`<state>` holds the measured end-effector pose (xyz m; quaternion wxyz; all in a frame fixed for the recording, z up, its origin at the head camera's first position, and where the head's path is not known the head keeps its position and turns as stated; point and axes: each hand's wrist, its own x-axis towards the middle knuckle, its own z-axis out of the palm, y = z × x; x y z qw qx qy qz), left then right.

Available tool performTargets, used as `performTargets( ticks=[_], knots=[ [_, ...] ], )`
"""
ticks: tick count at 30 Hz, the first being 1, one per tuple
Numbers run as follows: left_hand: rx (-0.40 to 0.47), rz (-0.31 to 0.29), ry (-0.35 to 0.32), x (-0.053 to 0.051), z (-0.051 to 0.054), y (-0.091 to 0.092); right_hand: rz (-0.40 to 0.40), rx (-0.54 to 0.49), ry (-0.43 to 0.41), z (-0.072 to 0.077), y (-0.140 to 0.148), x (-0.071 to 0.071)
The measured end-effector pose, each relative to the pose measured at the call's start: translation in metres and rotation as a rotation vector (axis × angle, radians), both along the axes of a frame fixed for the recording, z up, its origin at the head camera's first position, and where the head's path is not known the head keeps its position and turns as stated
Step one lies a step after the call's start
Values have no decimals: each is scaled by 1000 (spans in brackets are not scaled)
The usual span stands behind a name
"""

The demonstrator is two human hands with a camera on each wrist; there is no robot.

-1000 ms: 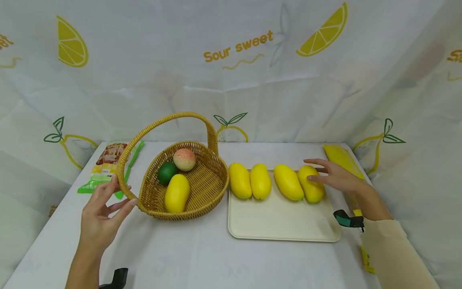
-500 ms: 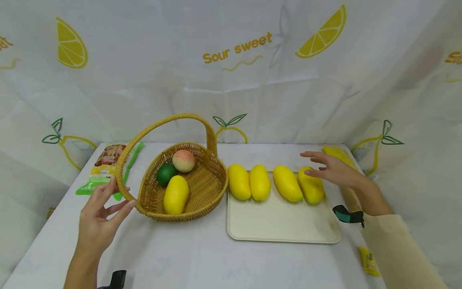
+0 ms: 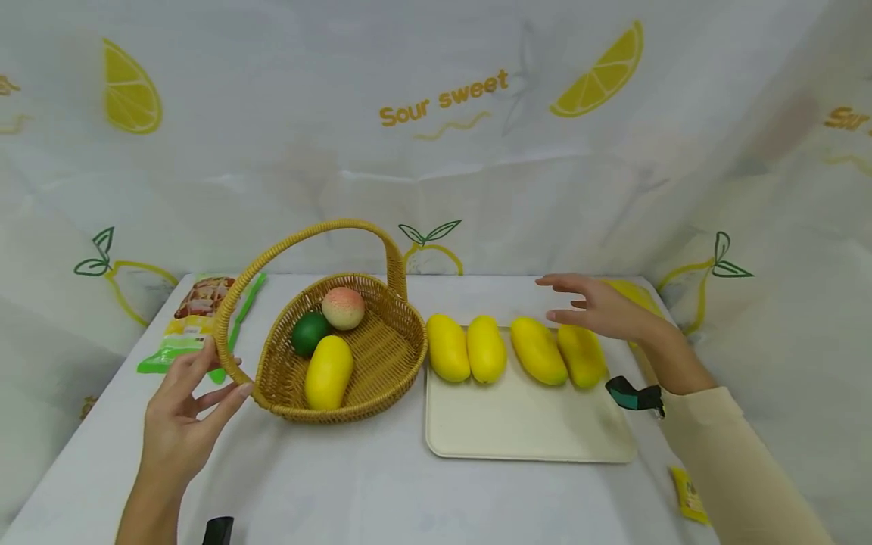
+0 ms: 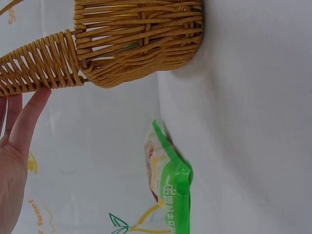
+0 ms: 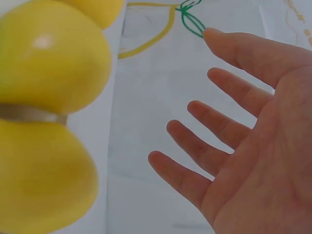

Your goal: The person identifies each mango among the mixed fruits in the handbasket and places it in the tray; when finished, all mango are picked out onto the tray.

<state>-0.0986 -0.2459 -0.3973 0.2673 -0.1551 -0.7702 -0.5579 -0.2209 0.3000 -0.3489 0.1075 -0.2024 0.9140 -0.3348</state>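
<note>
My left hand (image 3: 179,424) holds the wicker basket's handle (image 3: 219,325) near its left foot, thumb on one side and fingers on the other. The basket (image 3: 391,356) carries a peach (image 3: 344,308), a dark green round fruit (image 3: 310,334) and a yellow mango (image 3: 329,372). In the left wrist view, fingertips touch the woven handle (image 4: 44,61). My right hand (image 3: 606,306) hovers over the far right of the tray (image 3: 527,424), fingers spread and holding nothing. Several mangoes (image 3: 538,350) lie in a row along the tray's far side; the right wrist view shows two mangoes (image 5: 46,58) close by.
A green-edged snack bag (image 3: 194,322) lies behind the left hand. On the right are a yellow packet (image 3: 630,294), partly hidden by the right arm, and a small yellow sachet (image 3: 689,496). A printed white curtain (image 3: 286,151) closes off the back and sides.
My right hand has lifted off the rightmost mango and moved left and away from me, above the mangoes. The left hand keeps its hold on the basket handle.
</note>
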Motion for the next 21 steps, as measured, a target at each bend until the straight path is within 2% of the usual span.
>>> performTargets(
  ticks=[1, 3, 6, 9, 12, 18, 21],
  knots=[
    [-26, 22, -11, 0, 0, 0, 7, -4, 1, 2, -2, -1],
    [-46, 27, 2, -1, -2, 0, 18, -11, 1, 7, -7, -1],
    [-40, -11, 62, -3, -5, -1, 33, -27, -6, 14, -16, -1],
    [-54, -19, 95, -5, -6, -2, 58, -19, 5, 21, -27, -2],
    [-65, -13, 100, -5, -6, -3, 87, -8, 30, 25, -36, -6],
    [-35, -44, 104, -6, -6, -2, 126, -16, 48, 30, -52, -11],
    [-54, -19, 88, -4, -5, -1, 141, -19, 40, 31, -60, -12]
  ],
)
